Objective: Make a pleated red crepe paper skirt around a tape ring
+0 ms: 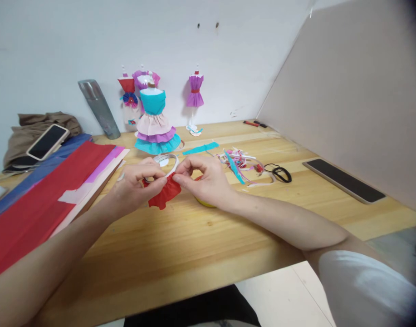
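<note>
The left fingers (158, 186) and right fingers (184, 182) pinched the gathered top of the red ruffle (164, 194) over the table (208, 236); it looked light, soft and tearable, best held there. Scraps (235, 164) lay at two o'clock.

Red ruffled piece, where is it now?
Head view, centre: the red ruffled piece is pinched by the left hand and right hand, just below the white ring in the picture.

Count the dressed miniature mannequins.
4: red-topped mannequin, leftmost; turquoise-topped mannequin, nearest; pink-purple mannequin, behind it; purple-dressed mannequin, right. Others may be hidden.
</note>
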`<act>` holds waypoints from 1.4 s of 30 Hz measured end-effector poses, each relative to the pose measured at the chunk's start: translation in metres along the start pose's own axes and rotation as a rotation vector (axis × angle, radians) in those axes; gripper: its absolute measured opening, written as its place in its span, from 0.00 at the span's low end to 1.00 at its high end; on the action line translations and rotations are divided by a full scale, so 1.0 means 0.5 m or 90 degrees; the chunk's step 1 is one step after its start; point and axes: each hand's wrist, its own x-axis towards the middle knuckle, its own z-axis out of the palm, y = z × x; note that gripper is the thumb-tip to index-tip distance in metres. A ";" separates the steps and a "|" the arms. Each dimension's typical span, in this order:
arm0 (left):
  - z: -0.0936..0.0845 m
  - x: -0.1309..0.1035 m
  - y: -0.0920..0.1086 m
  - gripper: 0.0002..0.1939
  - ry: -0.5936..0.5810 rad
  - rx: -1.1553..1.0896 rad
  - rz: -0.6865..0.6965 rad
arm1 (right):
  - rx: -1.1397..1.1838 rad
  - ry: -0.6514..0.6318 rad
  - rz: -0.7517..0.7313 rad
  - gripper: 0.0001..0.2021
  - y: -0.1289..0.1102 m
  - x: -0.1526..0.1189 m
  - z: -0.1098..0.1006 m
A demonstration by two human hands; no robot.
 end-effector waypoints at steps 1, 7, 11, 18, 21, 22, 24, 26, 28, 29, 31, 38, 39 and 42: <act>0.000 0.000 0.001 0.12 -0.003 0.001 0.006 | 0.011 0.002 0.013 0.07 0.000 0.001 0.001; -0.005 0.001 0.009 0.16 -0.029 0.012 0.037 | 0.180 0.002 0.154 0.16 0.002 0.013 0.004; -0.010 0.005 0.011 0.16 -0.077 0.029 0.075 | 0.309 -0.034 0.253 0.21 0.004 0.019 0.003; -0.006 0.002 -0.013 0.12 -0.069 -0.061 -0.042 | 0.401 -0.102 0.299 0.24 0.009 0.026 -0.006; -0.010 0.003 -0.018 0.11 -0.067 -0.117 -0.102 | 0.436 -0.147 0.315 0.21 0.011 0.027 -0.013; -0.012 0.004 -0.018 0.11 -0.066 -0.128 -0.116 | 0.410 -0.142 0.297 0.21 0.011 0.026 -0.015; -0.015 0.005 -0.019 0.10 -0.068 -0.144 -0.136 | 0.284 -0.096 0.210 0.20 0.009 0.021 -0.016; -0.016 0.005 -0.020 0.10 -0.069 -0.156 -0.149 | 0.126 -0.039 0.084 0.16 0.004 0.014 -0.018; -0.016 0.004 -0.021 0.11 -0.065 -0.167 -0.160 | 0.018 -0.010 -0.044 0.10 0.000 0.011 -0.025; -0.016 0.004 -0.021 0.11 -0.064 -0.172 -0.168 | -0.011 -0.017 -0.095 0.08 -0.001 0.012 -0.030; -0.014 0.002 -0.021 0.11 -0.064 -0.189 -0.181 | -0.024 -0.064 -0.153 0.08 0.002 0.018 -0.042; -0.001 -0.005 -0.011 0.14 -0.073 -0.264 -0.302 | 0.322 -0.270 0.125 0.12 0.056 0.031 -0.019; 0.000 -0.005 -0.009 0.15 -0.078 -0.271 -0.321 | 0.390 -0.261 0.169 0.10 0.063 0.027 -0.008; 0.004 -0.003 -0.002 0.16 -0.105 -0.288 -0.368 | 0.519 -0.211 0.251 0.06 0.078 0.015 0.017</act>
